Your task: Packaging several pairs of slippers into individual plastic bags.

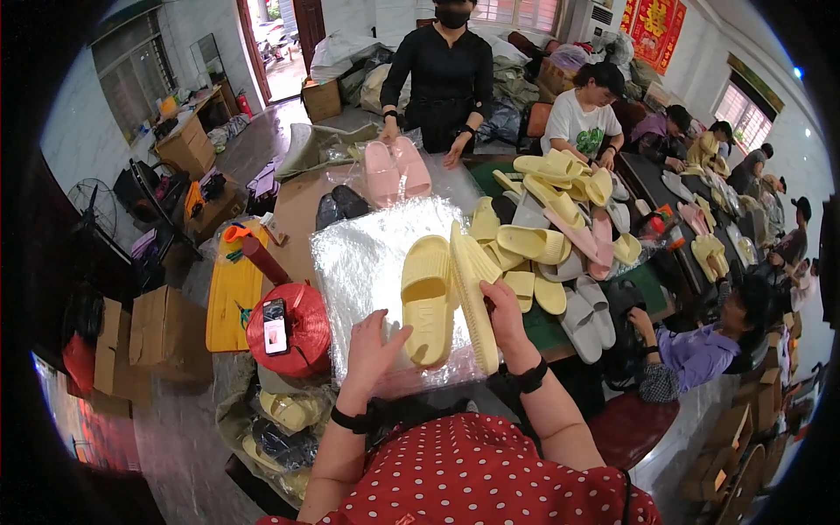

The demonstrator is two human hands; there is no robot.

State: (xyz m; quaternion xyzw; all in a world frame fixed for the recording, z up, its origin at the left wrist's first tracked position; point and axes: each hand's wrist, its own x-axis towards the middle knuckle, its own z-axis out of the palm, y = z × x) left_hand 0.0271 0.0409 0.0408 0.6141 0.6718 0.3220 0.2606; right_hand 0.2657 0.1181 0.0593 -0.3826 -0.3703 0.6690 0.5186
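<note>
Yellow slipper (427, 297) is lying flat on a stack of clear plastic bags (367, 262), the left hand (372, 346) pressing its heel with spread fingers. Right hand (506, 313) is gripping a second yellow slipper (472, 293), standing on edge beside it.

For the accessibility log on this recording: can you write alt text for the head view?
A person's right hand holds a yellow slipper on edge beside a flat yellow slipper that the left hand touches, on a stack of clear plastic bags. A slipper pile and other workers lie beyond.
</note>
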